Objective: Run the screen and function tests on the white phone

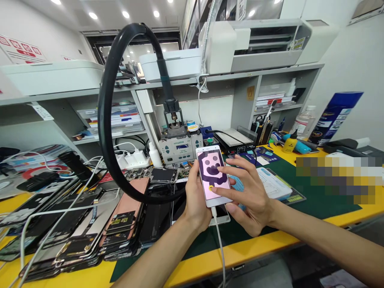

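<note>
A white smartphone point(213, 200) with a lit pink and dark purple picture on its screen rests in my left hand point(196, 200), whose fingers wrap its left edge and back. From its bottom end a white charging cable point(220, 244) runs down past the table edge. My right hand point(250, 192) hovers over the screen with fingers spread; one fingertip is at the yellow spot low on the display, and whether it touches cannot be told. Another phone with a white frame point(223, 219) lies on the green mat point(192, 250) beneath my hands.
Stacked phone parts point(120, 228) cover the left side. A thick black hose point(105, 100) arches in front from a soldering or hot-air station point(181, 150). To the right are a white box point(274, 186), a yellow bottle point(289, 143) and a blue spray can point(336, 116).
</note>
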Tool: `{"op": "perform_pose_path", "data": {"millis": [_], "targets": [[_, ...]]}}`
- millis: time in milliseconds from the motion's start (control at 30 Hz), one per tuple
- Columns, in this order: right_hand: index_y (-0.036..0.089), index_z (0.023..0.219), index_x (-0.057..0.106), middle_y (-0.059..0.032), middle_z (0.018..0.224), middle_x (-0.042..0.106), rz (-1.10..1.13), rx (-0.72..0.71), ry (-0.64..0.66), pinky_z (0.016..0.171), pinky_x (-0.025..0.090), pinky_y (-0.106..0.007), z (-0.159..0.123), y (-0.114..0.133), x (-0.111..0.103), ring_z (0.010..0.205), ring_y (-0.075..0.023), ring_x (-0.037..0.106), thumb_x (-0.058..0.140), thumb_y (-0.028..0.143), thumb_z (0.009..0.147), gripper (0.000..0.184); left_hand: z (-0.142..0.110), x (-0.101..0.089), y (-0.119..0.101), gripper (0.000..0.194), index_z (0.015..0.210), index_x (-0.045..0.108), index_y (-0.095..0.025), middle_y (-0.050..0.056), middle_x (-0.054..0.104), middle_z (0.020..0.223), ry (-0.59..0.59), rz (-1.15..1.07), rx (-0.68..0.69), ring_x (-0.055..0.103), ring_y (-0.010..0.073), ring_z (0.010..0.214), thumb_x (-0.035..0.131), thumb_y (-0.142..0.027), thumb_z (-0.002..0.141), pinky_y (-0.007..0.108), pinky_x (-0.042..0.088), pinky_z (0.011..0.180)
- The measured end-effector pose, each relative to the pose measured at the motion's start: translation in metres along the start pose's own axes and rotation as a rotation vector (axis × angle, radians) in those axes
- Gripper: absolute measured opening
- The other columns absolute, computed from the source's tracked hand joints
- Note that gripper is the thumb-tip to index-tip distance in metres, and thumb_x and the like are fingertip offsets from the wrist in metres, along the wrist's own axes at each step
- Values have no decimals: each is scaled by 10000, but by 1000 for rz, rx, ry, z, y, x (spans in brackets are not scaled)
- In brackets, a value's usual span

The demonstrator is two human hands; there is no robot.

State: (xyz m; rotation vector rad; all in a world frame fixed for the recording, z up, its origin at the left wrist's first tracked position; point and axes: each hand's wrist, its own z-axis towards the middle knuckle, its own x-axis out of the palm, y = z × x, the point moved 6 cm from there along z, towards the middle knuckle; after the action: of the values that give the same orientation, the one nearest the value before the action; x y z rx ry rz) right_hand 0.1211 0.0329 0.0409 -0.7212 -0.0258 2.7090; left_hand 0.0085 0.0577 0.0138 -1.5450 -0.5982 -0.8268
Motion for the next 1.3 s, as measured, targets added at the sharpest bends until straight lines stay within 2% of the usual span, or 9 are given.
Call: {"op": "perform_pose_path", "data": {"millis": [433,867,1300], "targets": [[190,921,774,-133,1246,621,-39,-2,-90,1043,405,-675,1,-3,-12,1230,-379,530,576,199,756,258,0,-5,1,587,1210,697,-100,144,758,991,-17,25,-9,729,270,849,449,-573,967,360,579,761],[184,861,760,-125,1211,662,-25,-29,-110,1020,431,-666,2,-1,-14,1208,-366,546,577,169,738,221,1,-3,1,609,1184,710,-95,145,757,910,25,27,-23,728,279,850,450,-597,957,364,580,748],[181,861,772,-129,1195,674,-27,-18,-115,1013,440,-653,2,-3,-14,1195,-363,554,566,167,740,239,0,-4,2,612,1162,720,-92,146,760,887,15,28,-37,734,279,825,457,-603,952,370,584,748]]}}
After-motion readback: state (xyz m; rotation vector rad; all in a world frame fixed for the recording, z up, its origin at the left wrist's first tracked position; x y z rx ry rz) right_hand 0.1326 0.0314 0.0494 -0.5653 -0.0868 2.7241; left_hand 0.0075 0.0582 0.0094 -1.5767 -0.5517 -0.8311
